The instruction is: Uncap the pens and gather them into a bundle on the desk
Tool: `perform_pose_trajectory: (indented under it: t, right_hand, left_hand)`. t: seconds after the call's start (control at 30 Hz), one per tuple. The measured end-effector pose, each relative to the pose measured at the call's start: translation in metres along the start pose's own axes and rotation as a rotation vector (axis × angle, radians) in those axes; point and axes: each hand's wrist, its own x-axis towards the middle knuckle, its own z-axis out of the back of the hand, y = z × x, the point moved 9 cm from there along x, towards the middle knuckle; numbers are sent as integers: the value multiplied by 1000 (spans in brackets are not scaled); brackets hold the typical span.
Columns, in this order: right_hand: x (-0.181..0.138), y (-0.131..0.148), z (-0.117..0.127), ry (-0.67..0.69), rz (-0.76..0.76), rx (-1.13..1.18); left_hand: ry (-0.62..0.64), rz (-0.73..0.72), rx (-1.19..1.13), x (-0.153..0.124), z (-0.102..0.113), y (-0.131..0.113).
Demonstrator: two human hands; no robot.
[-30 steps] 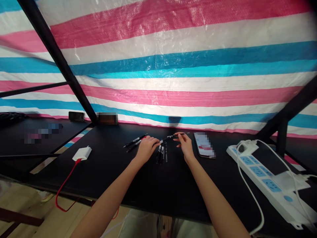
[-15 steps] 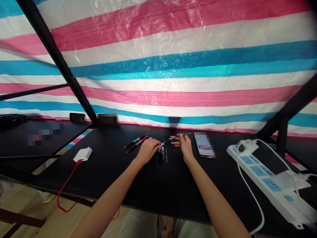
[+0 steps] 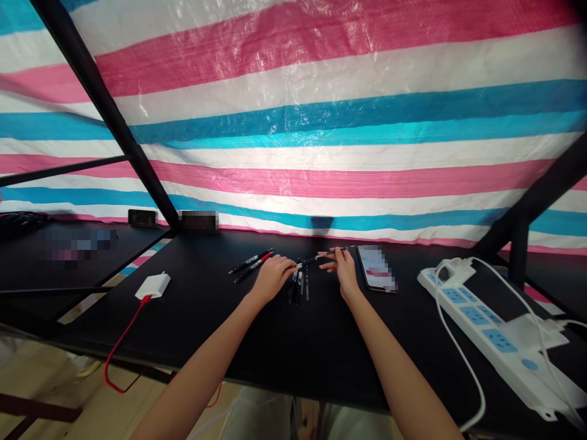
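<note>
Pinched in my left hand (image 3: pixel 274 278) is a black pen barrel (image 3: pixel 309 261) that points to the right. My right hand (image 3: pixel 340 269) is closed on a thin pen refill (image 3: pixel 349 247), thumb and forefinger together and the other fingers spread. The refill's inner end lines up with the barrel's open end; whether it sits inside is too small to tell. Below the barrel lie several black and clear pen parts (image 3: pixel 298 288), close together. Left of my left hand, a few pens (image 3: pixel 250 263) rest side by side, one with a red part.
On the black table (image 3: pixel 206 324), a phone (image 3: pixel 376 269) lies right of my right hand. A white power strip (image 3: pixel 495 336) with plugs and cables stands farther right. A white charger (image 3: pixel 153 286) with a red cable is at left. Black metal bars (image 3: pixel 105 116) frame the striped sheet (image 3: pixel 293 177).
Both hands keep nearly the same place. The refill in my right hand has shifted slightly and now lines up more closely with the barrel's end.
</note>
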Motion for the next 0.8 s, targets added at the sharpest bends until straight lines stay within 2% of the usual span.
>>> perform_pose_trajectory:
  t: [0.2, 0.57, 0.8]
  right_hand:
    - [-3, 2, -5, 45, -12, 30]
    - [-3, 6, -6, 29, 41, 21]
    - [-3, 5, -6, 31, 21, 34]
  left_hand:
    - [6, -8, 5, 0, -3, 2]
    - [5, -7, 19, 0, -1, 1]
    - [15, -4, 23, 0, -2, 2]
